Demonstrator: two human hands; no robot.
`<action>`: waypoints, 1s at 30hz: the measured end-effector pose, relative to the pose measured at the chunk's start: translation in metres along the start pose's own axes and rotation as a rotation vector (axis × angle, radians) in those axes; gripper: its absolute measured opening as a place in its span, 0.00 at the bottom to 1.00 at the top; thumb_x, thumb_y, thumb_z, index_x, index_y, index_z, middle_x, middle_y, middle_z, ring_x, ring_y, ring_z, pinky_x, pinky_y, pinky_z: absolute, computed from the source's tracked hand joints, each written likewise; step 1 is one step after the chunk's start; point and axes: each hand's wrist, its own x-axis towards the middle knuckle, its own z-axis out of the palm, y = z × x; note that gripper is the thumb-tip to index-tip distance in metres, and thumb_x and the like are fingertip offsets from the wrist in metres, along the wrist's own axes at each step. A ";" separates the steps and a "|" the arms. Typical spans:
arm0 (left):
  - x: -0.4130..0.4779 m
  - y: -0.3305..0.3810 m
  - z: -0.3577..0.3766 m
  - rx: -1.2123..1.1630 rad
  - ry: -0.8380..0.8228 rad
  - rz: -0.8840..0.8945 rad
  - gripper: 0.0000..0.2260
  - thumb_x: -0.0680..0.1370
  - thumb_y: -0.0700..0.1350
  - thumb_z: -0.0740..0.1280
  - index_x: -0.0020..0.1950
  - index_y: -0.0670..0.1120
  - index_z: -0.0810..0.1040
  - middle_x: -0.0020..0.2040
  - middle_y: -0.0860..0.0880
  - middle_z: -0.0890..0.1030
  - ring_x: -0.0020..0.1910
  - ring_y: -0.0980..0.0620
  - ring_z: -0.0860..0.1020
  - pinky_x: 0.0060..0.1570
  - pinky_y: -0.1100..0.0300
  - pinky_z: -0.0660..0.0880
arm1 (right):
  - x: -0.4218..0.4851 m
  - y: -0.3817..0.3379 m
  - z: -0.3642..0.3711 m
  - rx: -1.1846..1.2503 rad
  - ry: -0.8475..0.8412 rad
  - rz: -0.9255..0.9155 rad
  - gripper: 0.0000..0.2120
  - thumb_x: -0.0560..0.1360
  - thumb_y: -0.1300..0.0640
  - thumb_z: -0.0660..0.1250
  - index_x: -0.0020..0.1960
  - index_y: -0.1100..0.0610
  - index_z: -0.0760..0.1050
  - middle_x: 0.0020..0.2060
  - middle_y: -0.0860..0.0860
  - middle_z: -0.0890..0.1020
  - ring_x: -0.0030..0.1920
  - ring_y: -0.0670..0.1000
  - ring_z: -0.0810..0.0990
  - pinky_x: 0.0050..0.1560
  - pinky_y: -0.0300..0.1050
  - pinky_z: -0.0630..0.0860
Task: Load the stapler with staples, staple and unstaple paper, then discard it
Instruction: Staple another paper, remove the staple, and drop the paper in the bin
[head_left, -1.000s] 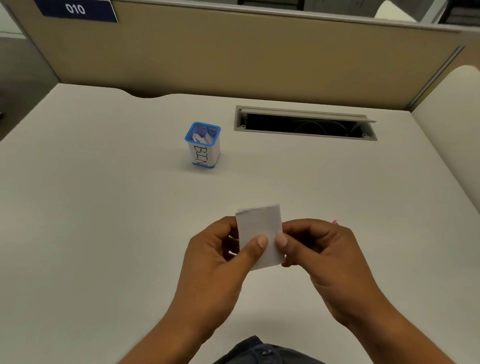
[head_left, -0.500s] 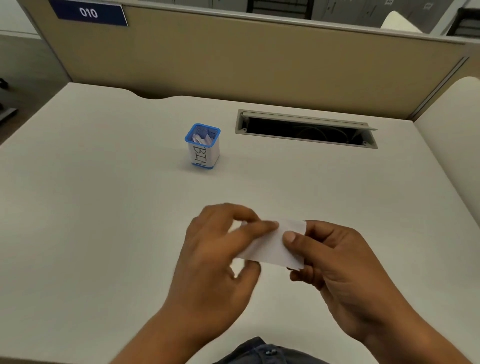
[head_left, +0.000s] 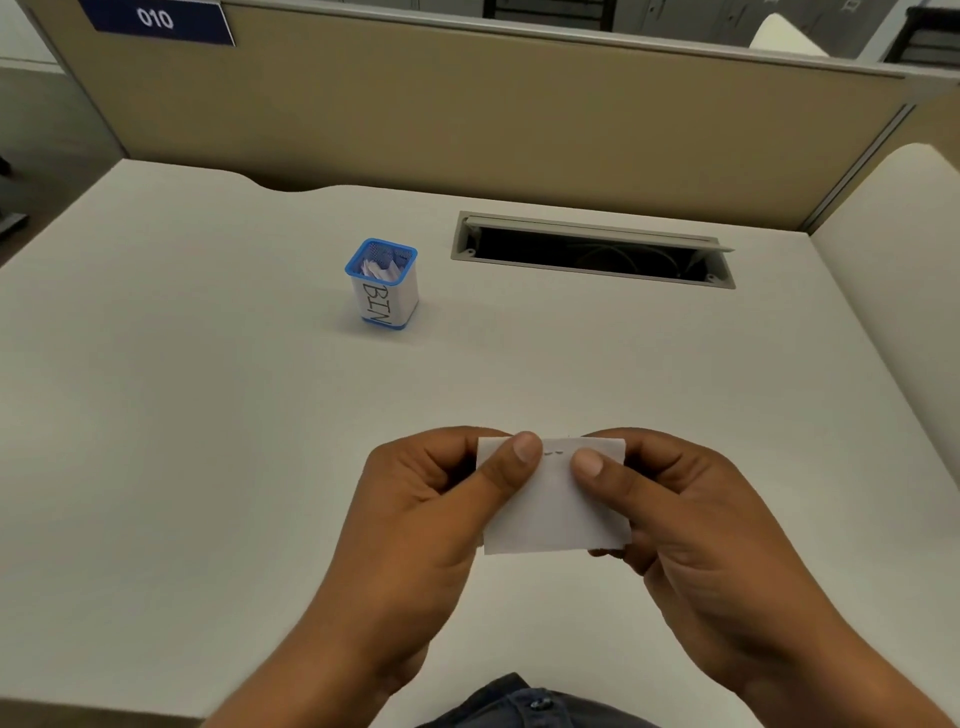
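I hold the paper (head_left: 553, 501), a small white folded slip, up off the desk (head_left: 208, 441) between both my hands, its face turned toward me and its top edge level. Near that top edge, between my two thumbs, sit two short dark marks side by side (staple legs or holes, I cannot tell which at this size).

My left hand (head_left: 431, 519) pinches the slip's upper left corner: the thumb lies flat across the front, its nail just left of the marks, and the other fingers curl behind the sheet, hidden by it. My right hand (head_left: 691, 530) grips the right edge the same way, thumb pressed on the front just right of the marks, fingers folded behind and below, with one fingertip showing under the lower right corner. Both hands are closed on the paper, thumbs near each other but apart.

The slip hangs over the near middle of the desk, right in front of my lap, where a bit of dark clothing (head_left: 519, 706) shows at the bottom.

Well beyond my hands and to the left stands the bin (head_left: 382, 286), a small blue-rimmed mesh cup with a white label reading BIN, upright, with scraps of white paper inside. To its right, further back, is a long cable slot (head_left: 592, 249) in the desktop with its flap raised. Behind runs a tan partition (head_left: 519, 114) carrying a blue tag (head_left: 156, 21) marked 010.
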 end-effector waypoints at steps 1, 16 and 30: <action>0.000 0.000 0.002 -0.016 -0.006 -0.013 0.13 0.71 0.53 0.71 0.44 0.45 0.87 0.43 0.46 0.88 0.44 0.48 0.84 0.43 0.58 0.80 | 0.000 0.000 -0.001 0.016 0.003 0.002 0.12 0.61 0.52 0.79 0.41 0.56 0.86 0.36 0.51 0.86 0.33 0.45 0.79 0.29 0.36 0.73; 0.006 -0.001 0.000 0.020 -0.027 0.029 0.10 0.65 0.51 0.75 0.44 0.50 0.87 0.42 0.50 0.88 0.39 0.54 0.84 0.37 0.66 0.78 | 0.004 0.007 -0.011 -0.003 0.079 -0.140 0.10 0.62 0.50 0.74 0.40 0.52 0.86 0.37 0.50 0.87 0.35 0.46 0.80 0.31 0.37 0.74; 0.004 -0.005 -0.011 0.496 0.101 0.455 0.11 0.69 0.31 0.75 0.37 0.48 0.84 0.39 0.56 0.84 0.43 0.56 0.83 0.43 0.71 0.75 | 0.017 0.009 -0.007 -0.280 0.040 -0.382 0.15 0.68 0.69 0.76 0.32 0.49 0.82 0.36 0.50 0.85 0.39 0.49 0.83 0.39 0.38 0.78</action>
